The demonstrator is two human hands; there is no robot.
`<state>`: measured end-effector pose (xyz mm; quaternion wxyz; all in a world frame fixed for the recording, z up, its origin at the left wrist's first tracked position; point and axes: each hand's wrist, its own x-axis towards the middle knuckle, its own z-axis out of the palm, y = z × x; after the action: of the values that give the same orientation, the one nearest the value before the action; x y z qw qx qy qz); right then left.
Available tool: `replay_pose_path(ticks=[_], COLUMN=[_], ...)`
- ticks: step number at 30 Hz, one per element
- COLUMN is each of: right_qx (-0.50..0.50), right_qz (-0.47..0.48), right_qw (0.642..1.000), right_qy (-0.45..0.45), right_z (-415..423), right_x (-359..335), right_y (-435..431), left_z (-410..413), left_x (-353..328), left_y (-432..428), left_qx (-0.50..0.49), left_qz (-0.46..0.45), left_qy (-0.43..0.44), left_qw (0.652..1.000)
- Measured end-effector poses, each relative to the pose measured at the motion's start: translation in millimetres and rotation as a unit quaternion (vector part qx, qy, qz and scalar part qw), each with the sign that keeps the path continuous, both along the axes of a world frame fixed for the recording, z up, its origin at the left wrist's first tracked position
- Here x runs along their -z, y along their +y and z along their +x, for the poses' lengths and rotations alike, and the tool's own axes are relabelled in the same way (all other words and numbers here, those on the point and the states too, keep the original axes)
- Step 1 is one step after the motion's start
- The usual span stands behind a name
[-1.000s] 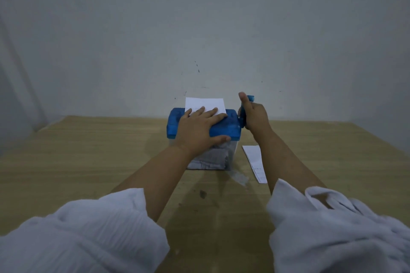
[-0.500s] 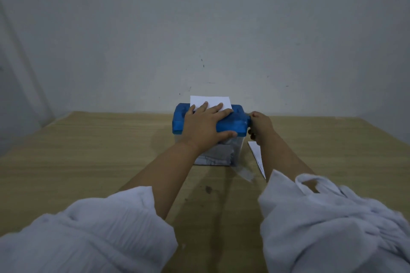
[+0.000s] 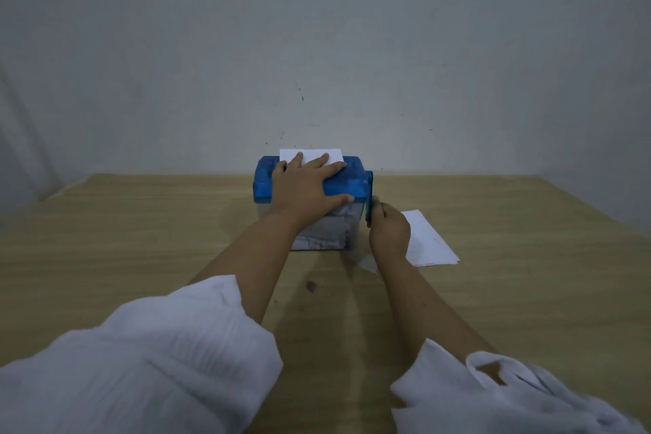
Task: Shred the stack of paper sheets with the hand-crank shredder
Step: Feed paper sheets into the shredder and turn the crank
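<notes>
A small shredder with a blue top (image 3: 267, 183) and a clear bin holding white shreds (image 3: 324, 236) stands on the wooden table near the wall. A white sheet (image 3: 310, 154) sticks up out of its slot, only a short strip showing. My left hand (image 3: 306, 187) lies flat across the blue top, fingers spread, pressing it down. My right hand (image 3: 387, 231) grips the blue crank handle (image 3: 369, 197) on the shredder's right side, at the low point of its turn. More white sheets (image 3: 431, 240) lie flat on the table just right of that hand.
The wooden table (image 3: 141, 240) runs wide to both sides, meeting a grey wall (image 3: 317, 46) right behind the shredder. A small dark mark (image 3: 310, 286) sits on the tabletop between my forearms. White sleeves cover my arms near the bottom edge.
My right hand has swung the crank from the top of its turn down to the bottom. The sheet in the slot stands lower. My left hand stays on the blue top.
</notes>
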<state>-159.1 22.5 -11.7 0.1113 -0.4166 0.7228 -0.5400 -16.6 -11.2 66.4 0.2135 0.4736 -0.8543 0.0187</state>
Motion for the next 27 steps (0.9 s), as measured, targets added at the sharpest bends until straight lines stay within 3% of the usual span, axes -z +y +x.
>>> replay_pose_path(ticks=[8, 12, 15, 19, 20, 24, 27], right_qx=[0.004, -0.004, -0.057, -0.157, -0.158, -0.163, -0.217], right_qz=[-0.027, -0.095, -0.108, -0.129, -0.135, -0.092, -0.096], right_qw=[0.999, 0.995, 0.993, 0.972, 0.972, 0.975, 0.961], right_qy=[0.035, -0.017, -0.006, -0.116, -0.107, 0.116, 0.142], right_z=[-3, -5, -8, -28, -35, -59, -50], right_x=[-22, -52, -56, -32, -25, -1, -15], right_y=[19, 16, 20, 31, 32, 29, 27], left_z=[-1, 2, 3, 2, 3, 3, 3], left_x=[-1, -2, 0, 3, 3, 5, 5], left_y=[2, 0, 0, -1, -1, -1, -2], left_qx=[-0.001, 0.006, 0.015, 0.021, 0.022, 0.025, 0.023], left_qz=[0.007, 0.005, 0.001, -0.021, -0.025, -0.03, -0.038], left_qy=[-0.007, -0.006, -0.015, -0.013, -0.012, -0.013, -0.014], left_qw=[1.0, 1.0, 1.0, 0.999, 0.999, 0.999, 0.999])
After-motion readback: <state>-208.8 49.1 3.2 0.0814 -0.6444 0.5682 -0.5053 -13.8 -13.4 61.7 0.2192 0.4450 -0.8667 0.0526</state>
